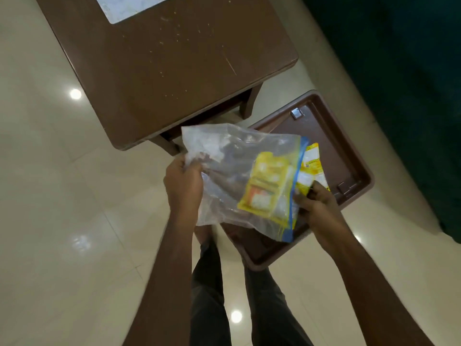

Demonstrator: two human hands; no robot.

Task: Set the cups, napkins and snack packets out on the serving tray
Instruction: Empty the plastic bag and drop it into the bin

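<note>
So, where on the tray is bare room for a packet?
The serving tray is bare in its far half, between its far rim and the zip bag. The brown table's near end is bare too. The tray's near half is hidden under the bag.

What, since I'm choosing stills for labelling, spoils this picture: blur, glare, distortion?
Head view: the clear plastic zip bag and the yellow snack packets are motion-blurred, print unreadable; same view, round lamp glare dots the glossy cream floor tiles; same view, the wide lens bows the brown rectangular table at its edges.
</note>
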